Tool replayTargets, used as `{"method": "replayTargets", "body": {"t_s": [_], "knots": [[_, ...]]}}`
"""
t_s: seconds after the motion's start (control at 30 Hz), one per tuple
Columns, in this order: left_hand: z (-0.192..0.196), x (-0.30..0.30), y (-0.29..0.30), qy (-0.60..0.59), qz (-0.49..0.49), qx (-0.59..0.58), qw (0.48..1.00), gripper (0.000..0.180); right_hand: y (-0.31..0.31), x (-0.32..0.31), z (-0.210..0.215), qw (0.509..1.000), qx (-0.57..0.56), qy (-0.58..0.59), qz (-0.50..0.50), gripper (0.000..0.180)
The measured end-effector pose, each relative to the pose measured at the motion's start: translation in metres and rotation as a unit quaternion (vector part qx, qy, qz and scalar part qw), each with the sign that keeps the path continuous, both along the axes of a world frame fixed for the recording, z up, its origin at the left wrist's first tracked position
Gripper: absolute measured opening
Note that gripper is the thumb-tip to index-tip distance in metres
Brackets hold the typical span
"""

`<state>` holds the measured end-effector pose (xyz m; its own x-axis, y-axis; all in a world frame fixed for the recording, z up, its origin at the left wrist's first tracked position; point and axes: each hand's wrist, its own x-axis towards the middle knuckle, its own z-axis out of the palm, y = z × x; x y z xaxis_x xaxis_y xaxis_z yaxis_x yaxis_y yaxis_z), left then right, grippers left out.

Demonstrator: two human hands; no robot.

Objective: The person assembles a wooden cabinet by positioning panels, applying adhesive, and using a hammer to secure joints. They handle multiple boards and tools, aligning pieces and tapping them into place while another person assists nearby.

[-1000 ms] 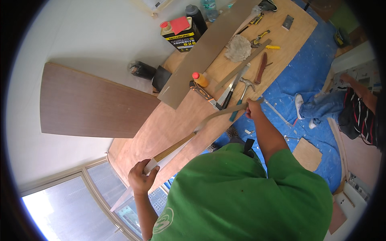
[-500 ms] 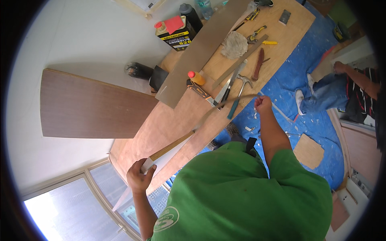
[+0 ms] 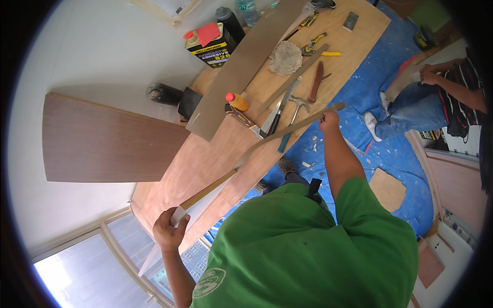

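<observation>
My left hand (image 3: 169,229) closes thumb and fingers round the near end of a white-faced wooden strip (image 3: 206,193) with a yellowish edge. From its far end, a thin brown strip (image 3: 287,129) stretches over the workbench to my right hand (image 3: 328,122), which pinches it from below near its tip. Whether the two are joined or one piece, I cannot tell. Under the brown strip lie a claw hammer (image 3: 294,119) with a teal handle and a handsaw (image 3: 245,121) with an orange-black handle. Beside the saw stands a red-capped yellow bottle (image 3: 237,101).
The wooden workbench (image 3: 164,185) also bears a long grey-brown board (image 3: 226,87), an adhesive can (image 3: 210,50), a crumpled cloth (image 3: 285,58) and pliers (image 3: 314,44). A brown panel (image 3: 108,141) leans at the left wall. Another person (image 3: 457,95) is at the right, above blue sheeting (image 3: 359,102).
The brown strip's tip now juts out past my right hand and shows its flat side; before, it ended at my fingers. The other person's arms have moved. The whole view has shifted slightly.
</observation>
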<state>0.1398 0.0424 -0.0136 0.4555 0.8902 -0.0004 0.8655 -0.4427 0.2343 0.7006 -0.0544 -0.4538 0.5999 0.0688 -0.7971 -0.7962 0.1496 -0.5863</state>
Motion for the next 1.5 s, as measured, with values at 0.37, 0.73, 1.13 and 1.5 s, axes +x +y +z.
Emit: {"method": "replayTargets", "body": {"t_s": [0.37,0.73,1.13,1.5], "knots": [[0.002,0.005,-0.008,0.014,0.016,0.000,1.000,0.039,0.034,0.046,0.144,0.937,0.317,-0.143,-0.023,0.038],[0.002,0.007,-0.010,0.015,0.024,-0.002,1.000,0.038,0.107,0.073,0.205,0.916,0.279,-0.218,0.190,0.037],[0.006,0.014,0.000,0.029,0.005,-0.004,1.000,0.034,0.132,0.106,0.069,0.978,-0.009,-0.136,0.160,0.025],[0.004,0.014,-0.001,0.041,0.000,-0.016,0.999,0.034,0.144,0.066,0.079,0.835,-0.200,-0.462,0.223,0.025]]}}
